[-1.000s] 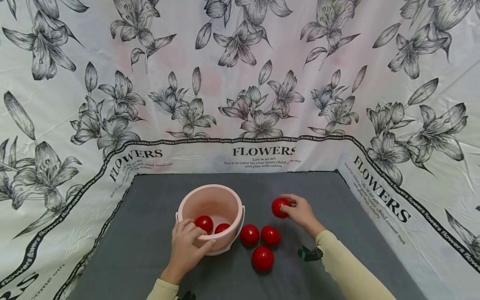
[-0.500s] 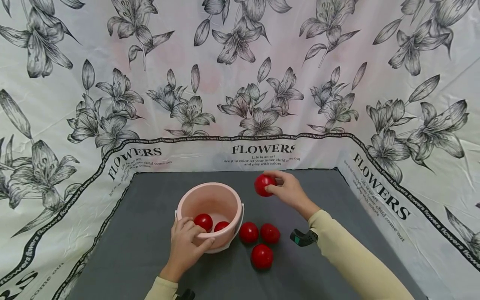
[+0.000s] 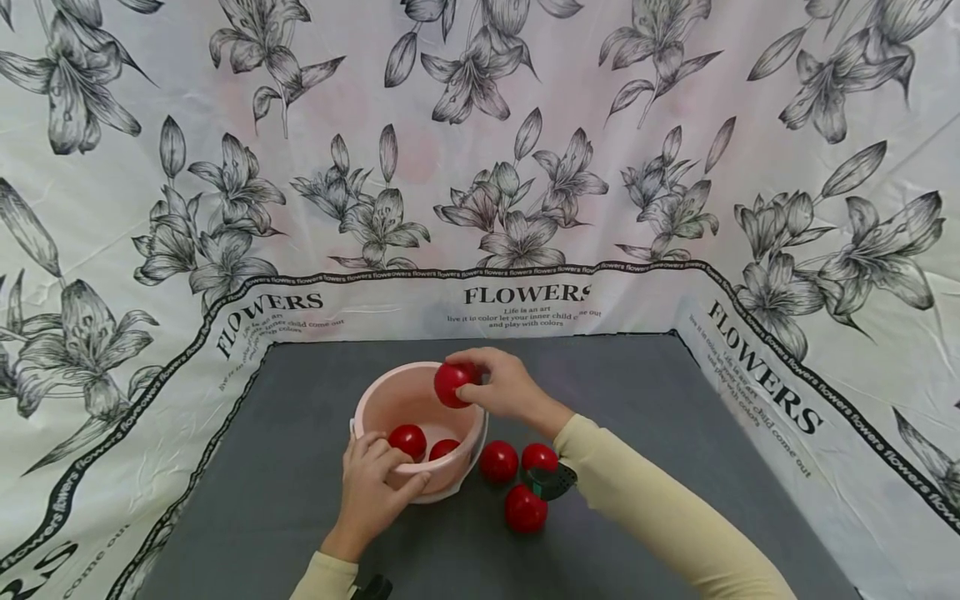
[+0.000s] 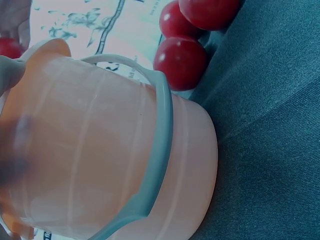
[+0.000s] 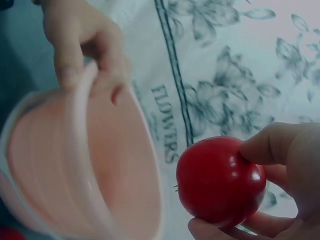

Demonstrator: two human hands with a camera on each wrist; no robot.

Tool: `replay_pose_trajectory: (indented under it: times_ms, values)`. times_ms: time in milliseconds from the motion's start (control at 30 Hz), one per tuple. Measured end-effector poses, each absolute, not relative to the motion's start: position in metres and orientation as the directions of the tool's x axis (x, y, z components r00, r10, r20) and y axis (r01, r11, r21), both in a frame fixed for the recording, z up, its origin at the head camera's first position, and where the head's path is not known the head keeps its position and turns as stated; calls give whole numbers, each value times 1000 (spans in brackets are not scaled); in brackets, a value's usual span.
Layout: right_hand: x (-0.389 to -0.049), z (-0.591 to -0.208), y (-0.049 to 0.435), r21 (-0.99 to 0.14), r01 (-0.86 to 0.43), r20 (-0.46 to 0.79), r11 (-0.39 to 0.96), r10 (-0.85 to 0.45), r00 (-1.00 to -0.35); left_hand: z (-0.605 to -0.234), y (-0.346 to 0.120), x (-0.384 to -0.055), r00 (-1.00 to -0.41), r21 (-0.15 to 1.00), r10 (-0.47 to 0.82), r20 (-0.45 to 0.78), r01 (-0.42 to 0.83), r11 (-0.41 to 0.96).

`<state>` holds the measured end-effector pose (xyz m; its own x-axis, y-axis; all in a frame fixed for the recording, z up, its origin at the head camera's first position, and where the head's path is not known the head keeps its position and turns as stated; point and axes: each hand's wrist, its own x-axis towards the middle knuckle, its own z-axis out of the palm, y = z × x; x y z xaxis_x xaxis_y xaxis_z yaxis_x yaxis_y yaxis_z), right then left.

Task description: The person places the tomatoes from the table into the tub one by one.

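A person's right hand (image 3: pixel 504 387) pinches a glossy red tomato (image 3: pixel 452 386) between thumb and fingertips, the fruit sitting at the left end of the hand, ahead of the palm. From the head view, this held tomato overlaps the far right part of the mouth of a pink bucket (image 3: pixel 396 400); the right wrist view shows a gap between the fruit and the rim. The left hand (image 3: pixel 372 487) grips the near left rim, its fingers hooked inside and its thumb outside. The bucket stands on a dark grey surface (image 3: pixel 637 408), its pale handle (image 4: pixel 162 130) hanging down the outside. Inside lie two more red tomatoes, one close by the left hand's fingers (image 3: pixel 407 442) and another (image 3: pixel 444 449) to its right. Just right of the bucket, three loose tomatoes (image 3: pixel 498 462) sit grouped on the surface, two partly hidden by a dark device (image 3: pixel 553 481) at the right wrist. Both sleeves are pale yellow. Behind hangs white cloth (image 3: pixel 408 321) printed with grey lilies and the word "FLOWERS"
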<state>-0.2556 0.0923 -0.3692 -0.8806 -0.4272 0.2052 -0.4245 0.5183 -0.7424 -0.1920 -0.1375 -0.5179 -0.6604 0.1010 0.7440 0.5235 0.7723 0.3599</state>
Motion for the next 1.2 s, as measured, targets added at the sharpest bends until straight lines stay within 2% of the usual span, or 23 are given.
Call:
replay_pose_trajectory:
  times_ms: [200,433,633,800,1200]
  values:
    - [-248,-380,65,-698,-473,133,537,-552,-823,-518,-138,-195,-642,340,111,759,535,773]
    - [-248,-400,48,-549,-626,110,554,-695,-711,-518,-136,-196,-613,314,119,781,551,773]
    - [-252,-408,42,-530,-612,66,587,-691,-719,-520,-136,-196,-615,323,113,781,551,770]
    - [-255,-414,37,-526,-573,-24,628,-685,-728,-521,-137,-196,-621,329,115,776,553,765]
    - [-264,-422,20,-426,-573,-189,700,-688,-701,-522,-139,-195,-601,317,132,788,579,751]
